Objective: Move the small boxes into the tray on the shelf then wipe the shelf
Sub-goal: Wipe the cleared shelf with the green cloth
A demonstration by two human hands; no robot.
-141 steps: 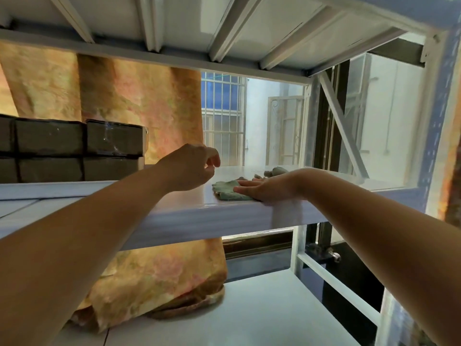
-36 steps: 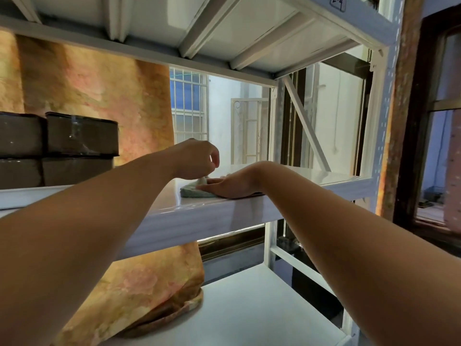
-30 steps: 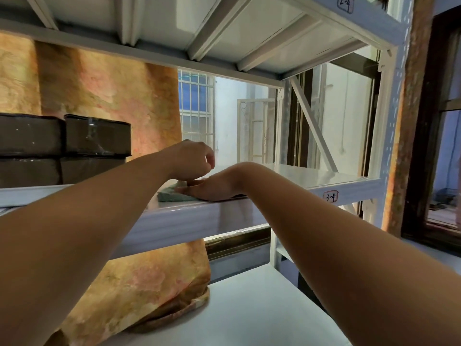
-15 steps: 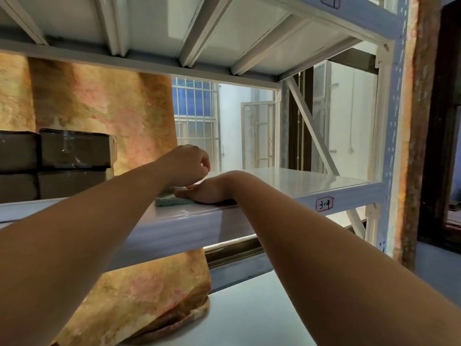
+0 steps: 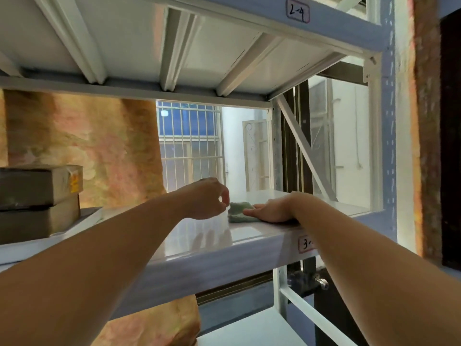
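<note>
Cloth (image 5: 240,213) slid back toward 3 o'clock; my right hand (image 5: 272,211) flat on it near shelf (image 5: 212,255) front edge. Left hand (image 5: 209,199) loosely curled, empty. Boxes (image 5: 40,198) at 9, bare shelf between.

An orange patterned curtain (image 5: 82,151) hangs on the left beside a barred window (image 5: 190,148) bright with daylight, a white wall (image 5: 349,136) and a pale metal gate (image 5: 257,153) show beyond, and a dark window frame (image 5: 449,136) edges the right.

Two brown small boxes (image 5: 40,203) sit stacked in a white tray (image 5: 82,222) at the left of the glossy white shelf (image 5: 212,245). A crumpled green cloth (image 5: 238,213), possibly folded, lies mid-shelf.
</note>
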